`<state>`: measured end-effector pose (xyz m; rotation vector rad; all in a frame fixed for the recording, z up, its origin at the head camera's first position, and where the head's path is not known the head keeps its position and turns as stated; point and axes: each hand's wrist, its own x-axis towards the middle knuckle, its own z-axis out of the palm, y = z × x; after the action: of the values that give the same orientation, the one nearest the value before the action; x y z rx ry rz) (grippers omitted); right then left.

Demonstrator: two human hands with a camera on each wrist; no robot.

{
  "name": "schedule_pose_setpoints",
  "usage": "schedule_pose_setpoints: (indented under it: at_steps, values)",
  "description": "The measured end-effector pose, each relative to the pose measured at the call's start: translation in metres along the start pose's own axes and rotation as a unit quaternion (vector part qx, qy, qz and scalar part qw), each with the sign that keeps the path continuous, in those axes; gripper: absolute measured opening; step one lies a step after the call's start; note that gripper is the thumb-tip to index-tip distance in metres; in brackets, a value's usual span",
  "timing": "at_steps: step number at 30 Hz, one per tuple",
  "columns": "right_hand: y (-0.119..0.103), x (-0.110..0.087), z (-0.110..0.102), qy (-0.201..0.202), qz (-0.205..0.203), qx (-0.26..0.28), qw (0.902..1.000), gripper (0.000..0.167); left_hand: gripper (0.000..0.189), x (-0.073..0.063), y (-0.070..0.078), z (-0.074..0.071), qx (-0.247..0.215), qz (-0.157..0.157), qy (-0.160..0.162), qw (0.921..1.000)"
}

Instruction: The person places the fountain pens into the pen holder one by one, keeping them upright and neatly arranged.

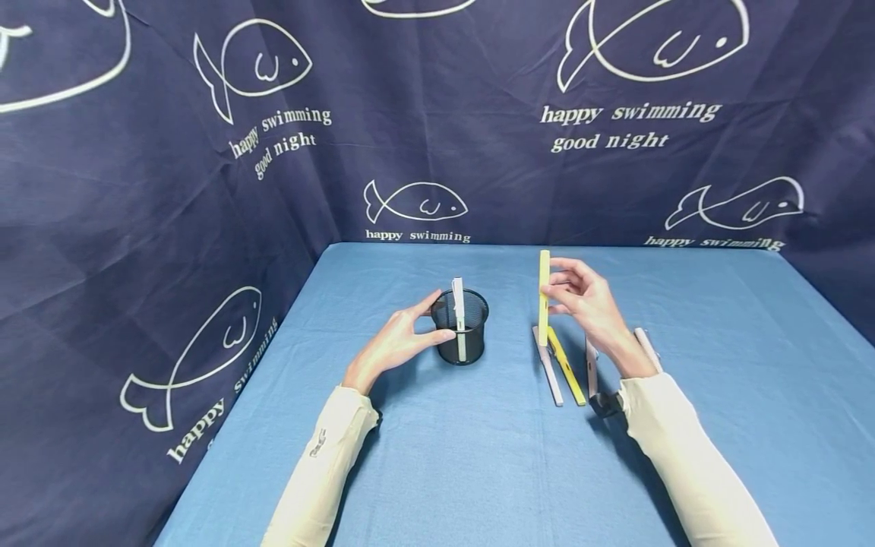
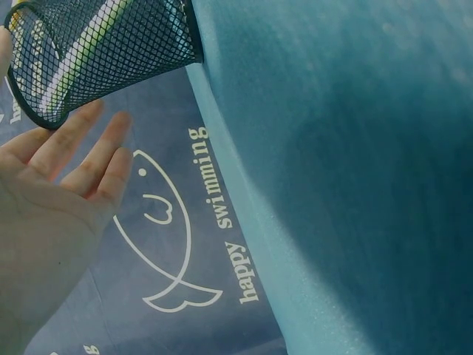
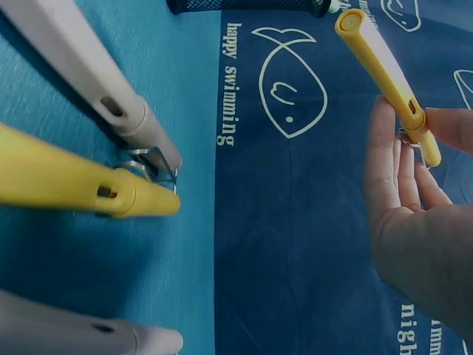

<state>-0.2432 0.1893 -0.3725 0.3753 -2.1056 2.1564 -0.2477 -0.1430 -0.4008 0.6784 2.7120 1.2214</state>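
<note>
A black mesh pen holder [image 1: 472, 348] stands upright on the blue cloth, with a white pen [image 1: 459, 300] upright inside it. My left hand [image 1: 396, 340] holds the holder near its rim, thumb in front and index finger behind; the other fingers extend below the rim in the left wrist view. To the right, my right hand [image 1: 579, 298] pinches a yellow pen [image 1: 544, 304] upright between thumb and fingers. Below it lie a pale pen [image 1: 549, 368] and another yellow pen [image 1: 567, 368] side by side.
Beside the right wrist lies a white pen [image 1: 591, 368], partly hidden, and farther right another white pen [image 1: 646, 346]. The blue cloth [image 1: 465, 463] covers the table. Dark curtains [image 1: 424, 121] with fish prints stand behind and on the left.
</note>
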Motion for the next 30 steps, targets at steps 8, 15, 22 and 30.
schedule_pose_setpoints:
  at_steps: [8,15,22,30]
  values:
    - [0.001,0.003,0.01,-0.004,-0.005,0.026,0.9996,0.043,0.085,0.0,0.001,0.001,-0.001,0.004,0.002,1.0]
    - [0.002,0.006,0.016,-0.011,-0.011,0.035,0.9993,0.044,0.086,0.0,0.001,0.001,-0.003,0.0,0.001,1.0]
    - [0.0,0.007,0.022,-0.012,-0.01,0.021,0.9997,0.05,0.085,0.001,-0.001,0.001,0.007,0.008,0.004,0.9999]
    - [-0.001,0.01,0.03,-0.01,-0.018,0.027,0.9994,0.049,0.085,0.001,-0.003,0.001,0.008,0.011,0.007,0.9999]
